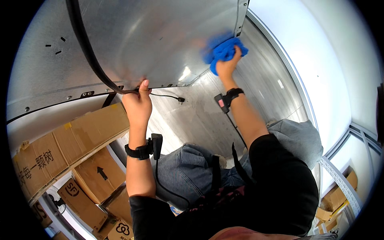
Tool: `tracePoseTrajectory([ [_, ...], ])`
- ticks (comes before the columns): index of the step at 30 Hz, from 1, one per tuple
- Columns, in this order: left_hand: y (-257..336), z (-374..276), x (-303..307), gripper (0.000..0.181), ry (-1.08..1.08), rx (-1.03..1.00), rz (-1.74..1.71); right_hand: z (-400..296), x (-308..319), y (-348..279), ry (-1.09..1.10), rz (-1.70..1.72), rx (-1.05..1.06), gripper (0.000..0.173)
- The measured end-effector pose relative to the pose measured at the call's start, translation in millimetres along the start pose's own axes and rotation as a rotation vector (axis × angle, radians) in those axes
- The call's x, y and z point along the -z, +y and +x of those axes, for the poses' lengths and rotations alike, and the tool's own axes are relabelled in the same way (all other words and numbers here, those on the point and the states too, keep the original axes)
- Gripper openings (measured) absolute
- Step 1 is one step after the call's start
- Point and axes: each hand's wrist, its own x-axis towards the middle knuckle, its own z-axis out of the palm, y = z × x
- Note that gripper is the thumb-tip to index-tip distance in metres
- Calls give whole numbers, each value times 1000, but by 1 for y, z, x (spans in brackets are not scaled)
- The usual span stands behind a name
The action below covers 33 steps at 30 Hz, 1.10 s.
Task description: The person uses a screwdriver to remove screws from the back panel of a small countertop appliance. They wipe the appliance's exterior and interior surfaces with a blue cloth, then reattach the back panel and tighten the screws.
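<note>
A large metal panel (pixel 156 39) fills the top of the view. Near its right corner, my right hand (pixel 228 66) grips a bunched blue cloth (pixel 225 49) against the metal. Blur marks the cloth's left side. My left hand (pixel 138 105) is closed at the panel's lower edge, on a thick black cable (pixel 90 54) that runs down across the metal. Its thumb lies over the edge; the fingers behind are hidden. From beside that thumb a thin cord with a black plug (pixel 181 99) extends to the right over the floor.
Cardboard boxes (pixel 90 132) are stacked on shelving at the left, some bearing printing. Grey floor (pixel 192 120) lies below, bounded by a white wall (pixel 315 60) at the right. A perforated metal rack post (pixel 342 183) and another carton (pixel 337 195) stand lower right. Straps with cabled devices circle both wrists.
</note>
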Motion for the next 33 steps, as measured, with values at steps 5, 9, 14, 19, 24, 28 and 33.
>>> tracePoseTrajectory([
  [5, 2, -1, -1, 28, -6, -11, -5, 7, 5, 10, -27, -56, -110, 65],
  [9, 2, 0, 3, 33, -103, 27, 67, -55, -9, -8, -132, -28, -250, 67],
  [14, 4, 0, 0, 33, -84, 49, 2, -146, -26, -38, -340, 49, -366, 78],
  [19, 4, -2, 1, 29, -5, 14, -70, -139, -34, -20, -312, 15, -534, 87],
  [24, 5, 4, 1, 36, -124, 53, -20, -57, -29, 59, -96, 80, -855, 99],
  [28, -4, -4, 10, 34, -100, 58, 23, 0, -6, 53, -166, 139, -1021, 99],
  [33, -1, 1, 1, 29, -77, 11, 34, 9, 3, 82, -174, 256, -969, 98],
])
